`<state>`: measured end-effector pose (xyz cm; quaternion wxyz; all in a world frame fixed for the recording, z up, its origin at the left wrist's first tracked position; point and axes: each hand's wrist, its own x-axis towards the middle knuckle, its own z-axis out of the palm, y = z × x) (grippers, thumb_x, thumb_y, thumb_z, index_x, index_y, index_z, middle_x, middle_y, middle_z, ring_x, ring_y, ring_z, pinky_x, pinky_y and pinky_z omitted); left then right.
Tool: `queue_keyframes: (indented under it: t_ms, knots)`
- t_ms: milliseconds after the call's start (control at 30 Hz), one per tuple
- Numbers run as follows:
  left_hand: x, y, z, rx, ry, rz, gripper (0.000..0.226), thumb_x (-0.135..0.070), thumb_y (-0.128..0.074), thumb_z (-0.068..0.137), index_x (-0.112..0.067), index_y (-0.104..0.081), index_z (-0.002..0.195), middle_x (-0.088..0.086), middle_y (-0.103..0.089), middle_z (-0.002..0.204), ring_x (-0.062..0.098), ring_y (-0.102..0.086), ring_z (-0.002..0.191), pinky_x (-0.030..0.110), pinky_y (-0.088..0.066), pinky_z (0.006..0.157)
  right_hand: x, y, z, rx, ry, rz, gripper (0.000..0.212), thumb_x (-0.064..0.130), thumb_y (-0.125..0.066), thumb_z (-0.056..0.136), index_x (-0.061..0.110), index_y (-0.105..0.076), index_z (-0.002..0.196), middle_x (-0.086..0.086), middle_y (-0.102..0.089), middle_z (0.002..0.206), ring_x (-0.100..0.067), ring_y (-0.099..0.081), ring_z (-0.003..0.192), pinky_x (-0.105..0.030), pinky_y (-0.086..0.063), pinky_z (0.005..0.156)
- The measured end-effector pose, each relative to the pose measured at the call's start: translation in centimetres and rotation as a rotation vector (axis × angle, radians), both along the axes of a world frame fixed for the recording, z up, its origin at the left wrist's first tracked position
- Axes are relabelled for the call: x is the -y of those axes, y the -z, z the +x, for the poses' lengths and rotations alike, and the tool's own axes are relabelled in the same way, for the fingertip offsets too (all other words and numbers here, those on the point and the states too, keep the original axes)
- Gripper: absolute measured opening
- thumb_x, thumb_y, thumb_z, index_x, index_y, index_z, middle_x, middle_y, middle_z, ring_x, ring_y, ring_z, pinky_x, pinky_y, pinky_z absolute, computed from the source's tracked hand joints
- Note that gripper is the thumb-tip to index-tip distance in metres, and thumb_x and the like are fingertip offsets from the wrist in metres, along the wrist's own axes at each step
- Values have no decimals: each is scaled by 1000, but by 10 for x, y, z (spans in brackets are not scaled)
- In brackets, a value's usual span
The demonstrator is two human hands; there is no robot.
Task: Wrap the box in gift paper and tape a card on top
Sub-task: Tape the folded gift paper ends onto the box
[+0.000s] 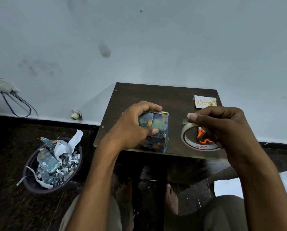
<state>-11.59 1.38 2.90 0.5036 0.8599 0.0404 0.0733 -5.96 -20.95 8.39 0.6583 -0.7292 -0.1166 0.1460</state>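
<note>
My left hand point(132, 125) is gripping the wrapped box point(156, 130) while my right hand point(222, 125) is hovering half-curled over the tape roll point(189, 140)

Bare forearms, bare feet, grey trousers point(226, 214)

On a small dark table point(156, 95) set against a pale wall point(139, 39), the far strip of bare wood is lying open from the left corner across to the birthday card point(205, 101) at the far right. The wrapped box point(154, 130) is standing at the near middle, with the left hand point(132, 125) closing off its left side and top edge. A clear lane of tabletop is running between the box and the tape roll point(197, 139) at the right. The right hand point(222, 124) is hovering over that roll and the orange scissors point(202, 135) lying inside its ring, blocking approach from the right. On the floor to the left, a bin point(39, 184) is sitting well apart from the table.
</note>
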Motion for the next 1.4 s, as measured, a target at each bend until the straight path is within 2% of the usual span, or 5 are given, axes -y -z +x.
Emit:
queue_keyframes:
  t_ms: [333, 500, 700, 900, 1400]
  knots:
    - [2, 2, 3, 2, 28, -135, 44, 10, -67, 86, -24, -72, 114, -9, -69, 117, 5, -66, 109, 16, -49, 86, 2, -8, -3, 49, -18, -34, 12, 3, -71, 83, -8, -71, 87, 12, -49, 36, -4, -38, 30, -19, -44, 44]
    - [10, 13, 11, 100, -95, -169, 41, 12, -65, 80, -25, -75, 96, -8, -73, 102, 8, -68, 98, 19, -49, 80, 2, -14, -7, 58, -25, -30, 10, 5, -71, 81, -4, -71, 85, 12, -49, 36, -4, -38, 30, -32, -44, 60]
    - [22, 23, 18, 190, -179, -217, 37, 7, -65, 79, -29, -73, 83, -4, -73, 95, 14, -69, 93, 34, -58, 82, 4, -20, -4, -86, -62, 4, 30, 21, -70, 69, -5, -73, 85, 6, -50, 39, -4, -23, 29, -14, -31, 35]
    - [24, 26, 16, 172, -149, -379, 22, -5, -64, 73, -21, -74, 84, 7, -75, 96, 23, -71, 92, 40, -60, 80, 1, -35, 3, -184, -234, 48, 22, 29, -69, 72, 11, -78, 81, -1, -19, 42, -8, -13, 31, -17, -24, 37]
    - [29, 34, 22, 282, -109, -359, 20, -4, -55, 82, -6, -75, 84, 7, -73, 89, 30, -68, 90, 57, -55, 82, -31, -74, 27, -260, -594, -173, 31, 32, -67, 78, 6, -76, 90, 5, -22, 39, -4, -13, 27, -19, -20, 38]
